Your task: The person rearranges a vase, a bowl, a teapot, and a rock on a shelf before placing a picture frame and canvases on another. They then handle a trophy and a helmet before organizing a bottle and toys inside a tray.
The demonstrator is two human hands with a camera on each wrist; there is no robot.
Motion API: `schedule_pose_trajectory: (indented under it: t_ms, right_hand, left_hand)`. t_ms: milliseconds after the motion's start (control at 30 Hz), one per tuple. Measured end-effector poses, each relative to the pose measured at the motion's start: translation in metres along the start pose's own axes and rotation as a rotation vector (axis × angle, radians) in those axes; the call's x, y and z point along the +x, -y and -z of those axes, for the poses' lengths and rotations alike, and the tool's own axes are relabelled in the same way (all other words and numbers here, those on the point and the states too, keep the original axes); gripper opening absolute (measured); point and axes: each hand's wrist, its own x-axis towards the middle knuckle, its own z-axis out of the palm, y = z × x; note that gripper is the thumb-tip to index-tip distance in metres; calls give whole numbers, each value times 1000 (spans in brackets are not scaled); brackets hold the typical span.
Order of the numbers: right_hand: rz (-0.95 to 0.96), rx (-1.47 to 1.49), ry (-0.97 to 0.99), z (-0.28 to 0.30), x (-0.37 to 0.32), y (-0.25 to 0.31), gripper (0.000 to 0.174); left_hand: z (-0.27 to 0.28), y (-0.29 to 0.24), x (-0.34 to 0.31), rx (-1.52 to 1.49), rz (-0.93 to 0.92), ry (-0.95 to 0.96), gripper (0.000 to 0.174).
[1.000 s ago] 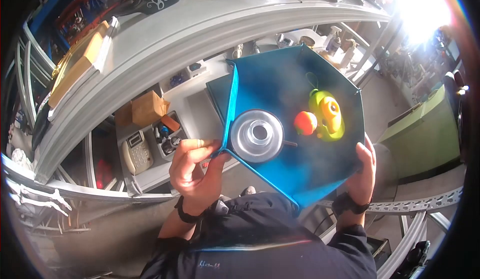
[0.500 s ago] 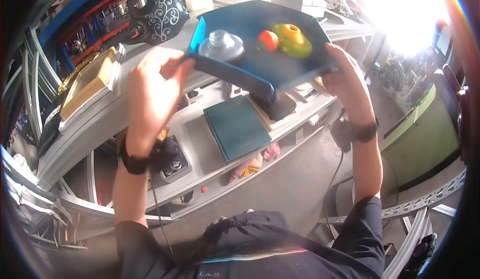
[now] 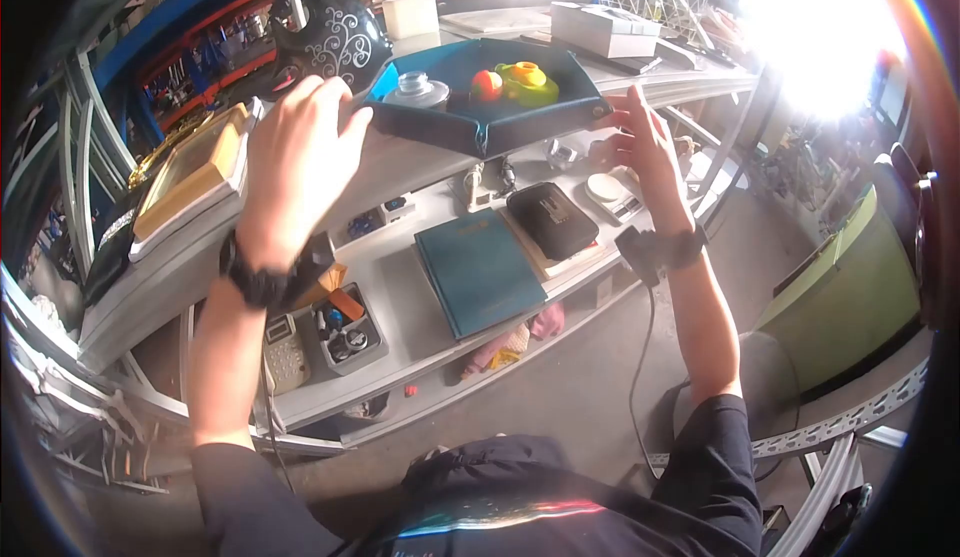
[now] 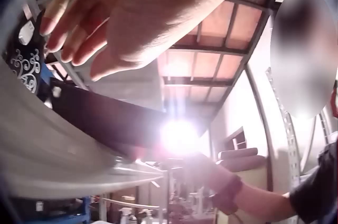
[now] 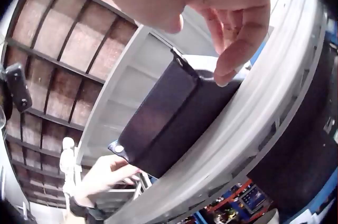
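Observation:
A blue hexagonal tray (image 3: 480,137) with raised walls sits at the edge of the upper shelf. In it are a clear round vessel (image 3: 412,93) with a short neck, a small orange-red ball (image 3: 486,85) and a yellow-green toy-like object (image 3: 528,84). At the tray's left corner is my left hand (image 3: 300,172), its fingers loosely extended and holding nothing. My right hand (image 3: 648,162) hovers by the right corner with relaxed fingers. In the right wrist view, its fingertips are right beside the dark tray wall (image 5: 158,113).
Behind the tray stand a black vase with white scrolls (image 3: 345,42) and a white box (image 3: 603,29). Framed pictures (image 3: 195,172) lean at the left. The lower shelf carries a teal book (image 3: 480,269), a black case (image 3: 552,219), a telephone (image 3: 287,355) and a grey bin (image 3: 355,345).
Both hands carried the tray up and forward from in front of the body onto the upper shelf. They have since let go of its corners. The things inside stayed in it.

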Motion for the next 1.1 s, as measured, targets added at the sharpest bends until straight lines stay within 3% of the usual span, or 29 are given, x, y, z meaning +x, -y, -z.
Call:
schedule_pose_trajectory:
  t_ms: [33,133,233,367,433,500,567,600,633,700,833,900,933,967,1033,1100]
  right_hand:
    - [8,0,-3,2,-1,2,50]
    - [145,-323,7,-2,-7,12,26]
    - [249,-460,-17,-10,-7,13,23]
    - [323,-595,-76,-15,-9,9,20]
    - [471,-587,-145,-23,-21,7,17]
    - [427,-622,-145,-24,-35,11,18]
    - [330,-242,-105,-27,-46,9,27]
    - [325,-41,-27,-23,-49,1,43]
    - [323,-41,-26,-19,-49,0,43]
    - [-73,370,122,-17,-49,5,53]
    - [-250,274,224,-11,-60,6,58]
    - [-241,421,253,-27,-91,18,62]
    - [-150,356,145,-32,-106,15,65]
    - [-60,291,40,-35,-122,13,68]
    - [-4,232,36,-39,-157,14,75]
    - [7,148,-35,-29,-193,3,86]
  left_hand:
    - [8,-15,-6,-22,-28,-94,19]
    - [16,-59,-24,-231,-21,-63,26]
    - [0,-77,-24,-164,-75,10,32]
    - [-23,-78,-17,-121,-78,-25,24]
    - [-23,-77,-18,-130,-94,-31,21]
    - [-18,-73,-28,-232,-118,-67,16]
    - [-9,-70,-38,-260,-128,-66,15]
    - [-4,-70,-43,-266,-140,-75,15]
    - [0,-70,-49,-272,-148,-84,15]
    - [8,-69,-61,-296,-183,-81,14]
    - [14,-71,-95,-309,-95,-14,11]
    - [14,-64,-114,-539,-61,-3,17]
    - [11,-58,-127,-768,33,53,19]
    - [4,-44,-153,-1049,201,275,38]
    - [-17,-46,-194,-1508,521,318,84]
    - [-15,-54,-198,-2051,792,485,121]
